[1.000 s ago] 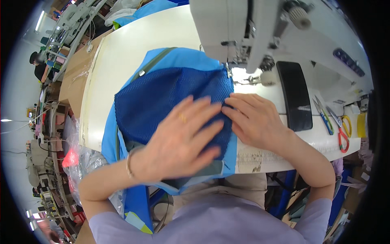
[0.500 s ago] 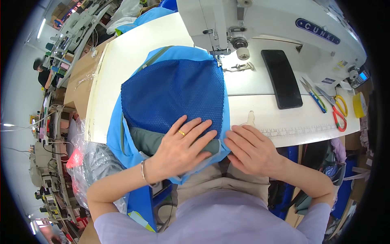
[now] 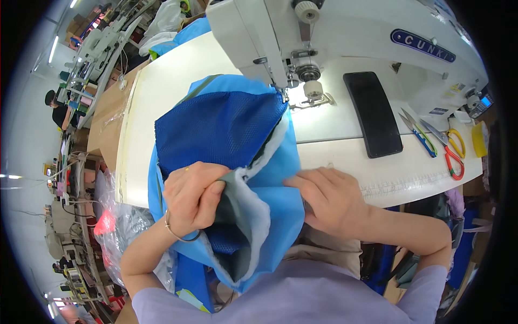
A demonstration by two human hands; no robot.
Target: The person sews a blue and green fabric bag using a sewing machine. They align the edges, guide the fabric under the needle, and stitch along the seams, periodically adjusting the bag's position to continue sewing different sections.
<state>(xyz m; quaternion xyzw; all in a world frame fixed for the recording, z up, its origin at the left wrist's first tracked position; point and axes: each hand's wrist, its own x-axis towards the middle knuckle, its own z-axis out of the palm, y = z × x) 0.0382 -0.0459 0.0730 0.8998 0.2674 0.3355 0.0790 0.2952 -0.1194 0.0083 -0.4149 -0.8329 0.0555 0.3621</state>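
Fabric (image 3: 221, 129), edge pinched in left grip (image 3: 190, 195), extends to right grip (image 3: 335, 201), whose closure is unclear.

This is a sewing workshop — a white sewing machine (image 3: 356, 32) stands over a pale worktable (image 3: 145, 146) with ruler markings (image 3: 391, 187) along the near edge, blue fabric (image 3: 216, 129) lies at its presser foot (image 3: 284, 98), and scissors (image 3: 452, 162) rest to the right. Along the left run more machines (image 3: 99, 39) and spools of thread (image 3: 82, 100) — with another person (image 3: 58, 112) beside them.

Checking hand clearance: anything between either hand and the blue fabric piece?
Nothing visible: left hand pinches the grey layer of the blue fabric piece; right hand is at its light-blue side. Black phone lies farther right.
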